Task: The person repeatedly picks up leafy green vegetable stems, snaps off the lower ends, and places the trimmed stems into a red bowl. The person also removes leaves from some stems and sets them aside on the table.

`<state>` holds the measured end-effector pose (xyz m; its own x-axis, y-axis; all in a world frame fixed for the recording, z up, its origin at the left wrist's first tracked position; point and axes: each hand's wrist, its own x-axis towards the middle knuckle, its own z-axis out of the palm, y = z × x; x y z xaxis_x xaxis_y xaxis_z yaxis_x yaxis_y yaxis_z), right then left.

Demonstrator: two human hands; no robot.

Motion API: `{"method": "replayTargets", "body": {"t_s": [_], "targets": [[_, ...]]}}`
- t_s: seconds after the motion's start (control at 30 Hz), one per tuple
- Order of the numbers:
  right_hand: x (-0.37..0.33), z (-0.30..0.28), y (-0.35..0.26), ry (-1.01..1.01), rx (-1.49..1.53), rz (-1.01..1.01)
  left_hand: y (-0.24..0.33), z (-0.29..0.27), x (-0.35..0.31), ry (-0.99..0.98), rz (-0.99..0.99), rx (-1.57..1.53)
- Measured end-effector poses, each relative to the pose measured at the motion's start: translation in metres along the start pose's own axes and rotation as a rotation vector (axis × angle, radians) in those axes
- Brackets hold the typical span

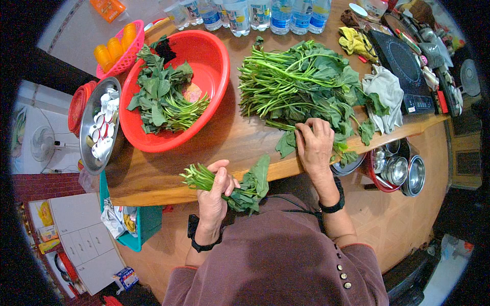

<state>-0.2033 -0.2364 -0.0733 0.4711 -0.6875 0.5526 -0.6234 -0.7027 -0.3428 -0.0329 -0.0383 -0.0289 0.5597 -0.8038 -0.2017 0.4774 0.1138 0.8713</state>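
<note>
My left hand (217,191) is closed around a small bunch of leafy greens (199,176), just off the wooden table's near edge. The cut stems point left and the leaves hang to the right. My right hand (315,142) has its fingers bent and pressed together on the near edge of a large pile of leafy greens (301,81). Its fingertips pinch at stems there; exactly how many is hidden. Left of the pile, a red plastic basin (217,61) holds more greens, stems and leaves bundled along its left side.
Plastic bottles (237,18) line the table's (168,173) far edge. A metal tray (88,153) of small items and a pink basket (104,71) with orange cups stand left. To the right lie a grey cloth (383,97), a yellow cloth (356,41) and an induction cooker (395,61).
</note>
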Motion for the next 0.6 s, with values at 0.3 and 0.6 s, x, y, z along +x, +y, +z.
{"method": "replayTargets", "body": {"t_s": [0.3,0.6], "targets": [[0.002,-0.014,-0.008,0.051,0.267,-0.068,-0.005,0.005,0.002,0.012,-0.099,0.042],[-0.006,-0.031,-0.048,-0.005,0.609,-0.184,-0.008,0.022,0.006,-0.084,-0.072,0.137]]}}
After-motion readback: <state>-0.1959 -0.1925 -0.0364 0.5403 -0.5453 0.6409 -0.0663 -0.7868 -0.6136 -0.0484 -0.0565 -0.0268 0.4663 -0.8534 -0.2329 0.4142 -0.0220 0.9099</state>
